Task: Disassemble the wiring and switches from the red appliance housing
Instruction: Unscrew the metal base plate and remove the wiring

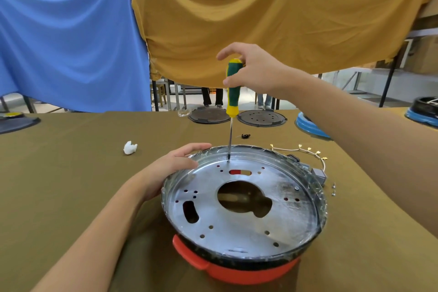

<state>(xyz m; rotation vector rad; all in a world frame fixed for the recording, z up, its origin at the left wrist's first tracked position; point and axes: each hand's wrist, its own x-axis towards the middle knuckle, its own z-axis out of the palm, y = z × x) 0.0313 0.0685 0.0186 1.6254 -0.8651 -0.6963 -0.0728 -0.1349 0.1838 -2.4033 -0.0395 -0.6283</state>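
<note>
The red appliance housing [237,272] sits near the table's front, a perforated silver metal plate [244,216] filling its top. My right hand [253,69] grips a green and yellow screwdriver [233,87] held upright, its tip touching the plate's far side near a small hole. My left hand [170,168] rests on the housing's left rim, fingers curled over the edge. A loose white wire [305,152] with brass terminals lies behind the housing on the right, beside a grey switch part [318,174].
Loose screws [333,188] lie right of the housing. A white crumpled scrap [130,147] and a small black piece [245,135] lie on the olive cloth. Two dark round plates [262,118] and blue housings [308,125] stand at the far edge. Blue and mustard cloths hang behind.
</note>
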